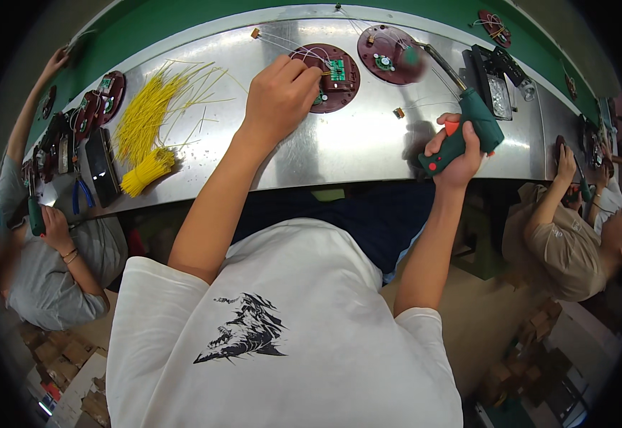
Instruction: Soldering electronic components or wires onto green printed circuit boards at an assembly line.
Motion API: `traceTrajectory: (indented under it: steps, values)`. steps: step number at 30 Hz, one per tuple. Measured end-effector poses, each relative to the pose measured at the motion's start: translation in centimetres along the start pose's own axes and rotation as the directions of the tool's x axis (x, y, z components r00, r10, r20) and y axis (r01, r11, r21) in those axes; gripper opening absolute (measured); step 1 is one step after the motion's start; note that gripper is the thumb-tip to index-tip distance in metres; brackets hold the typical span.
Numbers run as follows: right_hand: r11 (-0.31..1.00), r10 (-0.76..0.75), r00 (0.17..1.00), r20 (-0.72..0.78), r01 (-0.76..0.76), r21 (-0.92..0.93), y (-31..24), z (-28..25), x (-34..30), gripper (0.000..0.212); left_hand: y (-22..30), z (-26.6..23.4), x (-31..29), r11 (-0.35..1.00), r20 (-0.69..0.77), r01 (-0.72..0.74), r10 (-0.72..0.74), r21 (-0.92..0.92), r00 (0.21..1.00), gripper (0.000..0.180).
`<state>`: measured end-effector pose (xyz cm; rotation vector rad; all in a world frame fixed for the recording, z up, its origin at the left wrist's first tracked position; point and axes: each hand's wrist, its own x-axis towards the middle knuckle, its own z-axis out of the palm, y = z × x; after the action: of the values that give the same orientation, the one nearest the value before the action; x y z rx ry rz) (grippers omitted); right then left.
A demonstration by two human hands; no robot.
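Note:
My left hand [280,96] is closed in a pinch over a round maroon disc [347,95]; what its fingertips hold is hidden. On that disc sit a green circuit board [337,69] and thin white wires, with a bit of yellow by my fingers. My right hand [459,158] grips a green soldering gun [480,123] with a red trigger. Its metal barrel points up and left, toward a second maroon disc [375,50] carrying a small round green part. A blurred green patch shows at that disc's right side.
Yellow wires [142,114] lie loose at the left, with a tied bundle [147,171] below them. A black stand [493,82] is right of the gun. Blue-handled pliers [83,194] lie far left. Other people work at both sides. A green strip [218,13] runs behind the metal bench [332,157].

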<state>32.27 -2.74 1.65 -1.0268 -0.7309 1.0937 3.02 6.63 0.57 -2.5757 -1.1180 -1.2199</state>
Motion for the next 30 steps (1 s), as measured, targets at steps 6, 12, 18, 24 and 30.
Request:
traceTrajectory:
  steps: [6, 12, 18, 24, 30]
  values:
    - [0.978, 0.05, 0.999, 0.02, -0.053, 0.201, 0.5, -1.1, 0.5, 0.035, -0.1, 0.0, 0.0, 1.0, 0.004, 0.008, -0.008, -0.003, 1.0, 0.014]
    - [0.993, 0.023, 1.0, -0.003, -0.023, 0.119, 0.6, -1.0, 0.4, 0.035, 0.0, -0.2, 0.2, 1.0, 0.011, -0.002, 0.002, 0.012, 1.0, 0.014]
    - [0.988, 0.015, 1.0, -0.015, -0.012, 0.152, 0.7, -0.9, 0.2, 0.035, 0.4, -0.5, 0.2, 1.0, 0.01, 0.003, -0.003, -0.008, 1.0, 0.013]
    - [0.987, 0.024, 0.999, -0.027, -0.02, 0.161, 0.7, -0.7, -0.1, 0.034, 0.5, -0.8, 0.2, 0.999, 0.016, 0.016, -0.016, -0.029, 1.0, 0.013]
    - [0.986, 0.027, 0.998, -0.06, -0.017, 0.165, 0.4, -0.7, 0.1, 0.034, -0.3, -1.4, 1.2, 0.996, -0.176, 0.093, -0.092, -0.003, 0.98, 0.014]
